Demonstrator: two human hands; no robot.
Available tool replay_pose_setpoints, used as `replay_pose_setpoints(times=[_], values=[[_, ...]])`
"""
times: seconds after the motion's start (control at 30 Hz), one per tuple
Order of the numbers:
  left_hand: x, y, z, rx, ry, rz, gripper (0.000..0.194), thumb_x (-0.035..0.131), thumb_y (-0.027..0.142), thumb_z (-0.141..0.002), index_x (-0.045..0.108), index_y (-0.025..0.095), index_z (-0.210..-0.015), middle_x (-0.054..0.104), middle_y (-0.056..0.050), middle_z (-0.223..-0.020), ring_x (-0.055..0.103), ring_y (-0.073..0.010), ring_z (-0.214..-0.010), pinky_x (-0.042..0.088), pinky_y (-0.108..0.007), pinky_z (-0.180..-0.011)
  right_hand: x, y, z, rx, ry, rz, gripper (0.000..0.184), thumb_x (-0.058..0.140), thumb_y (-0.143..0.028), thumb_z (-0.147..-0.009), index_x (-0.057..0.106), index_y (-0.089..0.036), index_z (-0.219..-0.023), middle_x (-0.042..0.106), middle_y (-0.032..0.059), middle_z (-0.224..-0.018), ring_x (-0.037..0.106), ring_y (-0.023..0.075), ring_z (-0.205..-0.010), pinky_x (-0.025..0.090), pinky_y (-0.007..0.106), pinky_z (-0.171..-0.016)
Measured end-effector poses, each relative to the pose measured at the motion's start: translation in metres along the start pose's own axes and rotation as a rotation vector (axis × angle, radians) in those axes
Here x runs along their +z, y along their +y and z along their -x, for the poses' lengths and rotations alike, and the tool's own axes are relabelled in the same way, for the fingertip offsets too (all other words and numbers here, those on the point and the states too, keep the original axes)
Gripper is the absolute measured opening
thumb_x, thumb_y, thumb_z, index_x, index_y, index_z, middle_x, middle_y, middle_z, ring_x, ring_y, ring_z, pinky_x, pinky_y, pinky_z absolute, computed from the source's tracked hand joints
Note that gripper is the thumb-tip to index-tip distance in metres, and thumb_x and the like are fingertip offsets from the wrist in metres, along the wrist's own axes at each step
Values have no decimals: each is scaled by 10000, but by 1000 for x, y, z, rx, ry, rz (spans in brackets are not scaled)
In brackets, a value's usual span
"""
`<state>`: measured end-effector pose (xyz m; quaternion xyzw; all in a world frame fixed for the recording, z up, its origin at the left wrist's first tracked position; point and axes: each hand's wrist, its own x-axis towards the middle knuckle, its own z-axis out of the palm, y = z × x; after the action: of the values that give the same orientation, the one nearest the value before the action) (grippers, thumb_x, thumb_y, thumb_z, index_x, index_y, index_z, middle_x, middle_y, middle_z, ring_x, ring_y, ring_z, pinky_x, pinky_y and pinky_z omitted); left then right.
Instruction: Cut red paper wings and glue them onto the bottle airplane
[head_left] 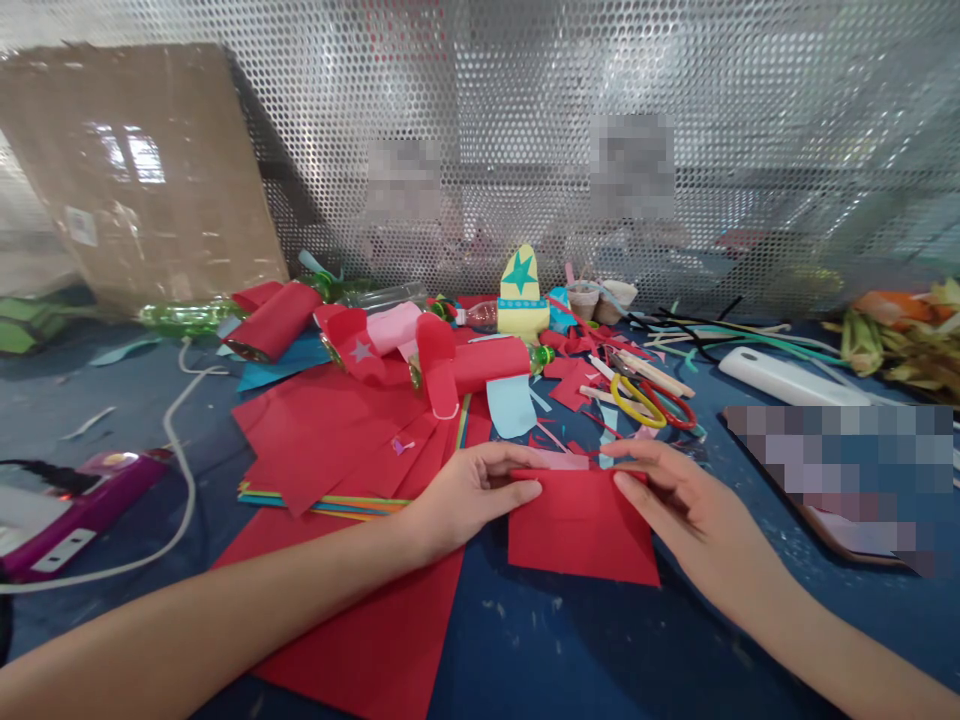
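A piece of red paper is held up just above the blue table, its lower edge toward me. My left hand pinches its upper left corner between thumb and fingers. At the upper right corner, my right hand grips the same sheet, thumb in front and fingers behind. Directly behind its top edge shows a pink paper strip. Under my left forearm lie large red sheets. Beyond the hands rests a bottle wrapped in red paper, with a light blue paper piece at its side.
Yellow-handled scissors and red-handled scissors lie among paper scraps. A phone is at right, near a white glue gun. A purple power strip with a white cable sits left. Cardboard leans on the perforated metal panel.
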<state>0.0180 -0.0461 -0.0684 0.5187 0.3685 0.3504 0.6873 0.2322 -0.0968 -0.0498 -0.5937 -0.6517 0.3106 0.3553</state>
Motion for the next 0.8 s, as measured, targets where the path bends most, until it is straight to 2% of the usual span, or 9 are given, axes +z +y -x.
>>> replay_pose_setpoints(times=[0.13, 0.23, 0.33, 0.57, 0.67, 0.8], values=[[0, 0, 2, 26, -81, -17, 255, 794, 266, -660, 680, 162, -863, 698, 5, -821, 631, -98, -727, 477, -194, -680, 0, -2, 2, -17, -8, -7, 295, 506, -430, -844, 594, -246, -1057, 732, 29, -879, 692, 176, -770, 534, 228, -580], [1, 0, 3, 32, -144, -20, 234, 785, 237, -669, 678, 160, -863, 689, 11, -803, 626, -89, -722, 473, -178, -674, -1, -5, 3, -50, -71, 67, 249, 516, -436, -847, 649, -257, -959, 739, 16, -854, 690, 187, -767, 532, 252, -629], [1, 0, 2, 39, -150, -36, 218, 776, 217, -674, 677, 156, -858, 679, 14, -795, 621, -82, -720, 470, -168, -676, -1, -7, 3, -82, -127, 121, 214, 518, -407, -857, 676, -263, -846, 740, -4, -844, 685, 181, -780, 523, 255, -694], [0, -4, 2, 15, -150, -51, 210, 769, 219, -670, 670, 155, -844, 673, 15, -777, 621, -86, -713, 471, -175, -679, 1, -8, 4, -91, -108, 121, 179, 523, -358, -854, 670, -268, -807, 734, -38, -788, 682, 151, -739, 513, 218, -656], [0, -5, 3, 21, -158, -53, 219, 771, 230, -666, 670, 156, -846, 677, 10, -782, 629, -97, -723, 474, -186, -687, 0, -9, 3, -88, -100, 127, 190, 525, -374, -849, 676, -262, -823, 741, -26, -800, 686, 164, -741, 524, 233, -667], [0, -5, 4, 21, -162, -74, 230, 769, 257, -675, 675, 152, -856, 693, -17, -812, 646, -126, -751, 485, -216, -707, -1, -9, 2, -78, -158, 135, 264, 479, -411, -876, 691, -253, -865, 753, 5, -850, 695, 199, -781, 539, 263, -673]])
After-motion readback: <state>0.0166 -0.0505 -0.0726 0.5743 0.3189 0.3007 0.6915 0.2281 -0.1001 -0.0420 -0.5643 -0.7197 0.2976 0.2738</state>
